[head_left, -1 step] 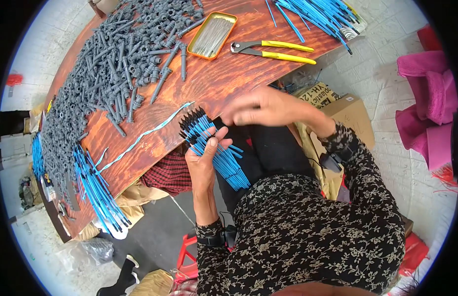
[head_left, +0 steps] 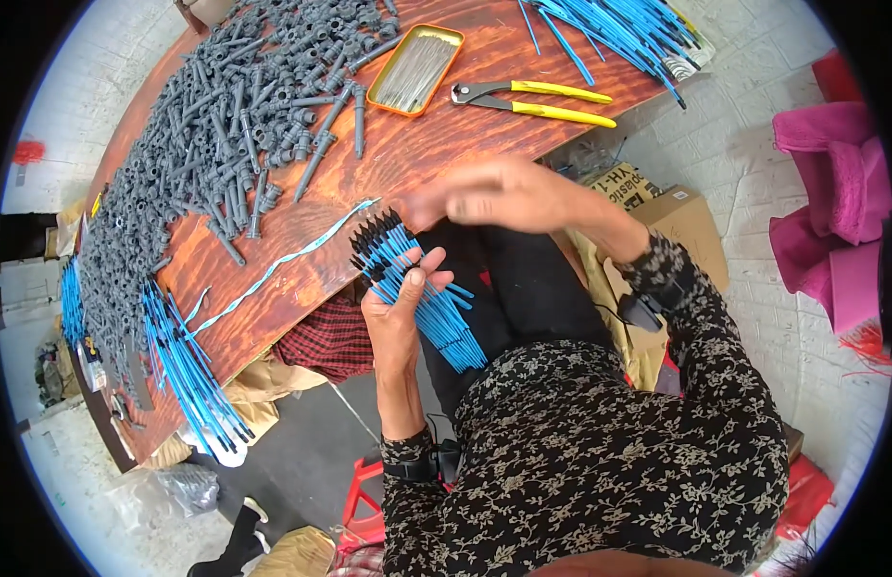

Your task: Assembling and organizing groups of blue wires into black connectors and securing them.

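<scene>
1. Bundle of slim blue rods with black tips (head_left: 444,327) sits in front of me, slanted over my black trousers (head_left: 542,288), its tipped ends up by the near edge of the table (head_left: 301,236) and its plain ends toward my waist.
2. I have my left hand (head_left: 393,313) closed round the bundle, thumb across the front, and a few rods stick out sideways past my fingers.
3. My right hand (head_left: 513,197) is raised just beside the black tips, thumb apart from the fingers. The fingertips are blurred, so I cannot tell whether they touch the tips or hold anything.
4. Just past the tips, a twisted blue-and-white strip (head_left: 290,263) lies along the reddish wooden tabletop.
5. Farther up, I see a large heap of grey plastic tubular pieces (head_left: 215,130) spread over the left part of the table.
6. Beside the heap is an orange-rimmed tin (head_left: 430,111) filled with thin metal pins (head_left: 414,75), and near it lie pincers with yellow handles (head_left: 561,112), spread apart.
7. More blue rods (head_left: 614,29) lie at the far right of the table; another group (head_left: 186,361) overhangs its edge on my left.
8. To my right stands a cardboard box (head_left: 694,236).
</scene>
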### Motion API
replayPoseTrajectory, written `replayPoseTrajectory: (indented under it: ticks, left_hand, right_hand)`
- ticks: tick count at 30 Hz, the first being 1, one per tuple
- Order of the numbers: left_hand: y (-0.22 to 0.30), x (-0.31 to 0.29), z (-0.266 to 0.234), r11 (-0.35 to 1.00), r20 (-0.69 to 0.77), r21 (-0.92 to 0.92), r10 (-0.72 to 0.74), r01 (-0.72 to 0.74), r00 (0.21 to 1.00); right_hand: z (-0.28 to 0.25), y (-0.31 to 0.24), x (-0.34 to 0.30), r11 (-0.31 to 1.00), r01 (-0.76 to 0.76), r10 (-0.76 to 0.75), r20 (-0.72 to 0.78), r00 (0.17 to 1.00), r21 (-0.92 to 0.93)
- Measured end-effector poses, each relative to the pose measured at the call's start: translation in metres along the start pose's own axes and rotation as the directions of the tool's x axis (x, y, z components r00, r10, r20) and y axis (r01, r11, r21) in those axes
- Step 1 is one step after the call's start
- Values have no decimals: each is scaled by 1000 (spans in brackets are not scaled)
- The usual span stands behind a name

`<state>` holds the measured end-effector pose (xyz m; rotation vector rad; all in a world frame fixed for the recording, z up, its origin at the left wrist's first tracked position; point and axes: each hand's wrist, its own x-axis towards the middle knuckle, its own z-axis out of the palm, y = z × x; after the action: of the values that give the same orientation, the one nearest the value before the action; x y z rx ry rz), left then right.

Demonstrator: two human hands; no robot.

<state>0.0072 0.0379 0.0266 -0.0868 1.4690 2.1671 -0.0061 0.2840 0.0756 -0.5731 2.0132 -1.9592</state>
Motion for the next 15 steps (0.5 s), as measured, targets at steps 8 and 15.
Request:
replayPoseTrajectory:
  ticks: [8, 15]
  left_hand:
    - [-2, -1, -3, 1000, 17, -13, 3, -2, 1000]
    - [-3, -3, -5, 999, 34, -36, -2, 3, 999]
  right_hand:
    - [15, 8, 95, 976, -16, -48, 288, 956, 217]
    - [25, 29, 88, 886, 340, -246, 303, 921, -314]
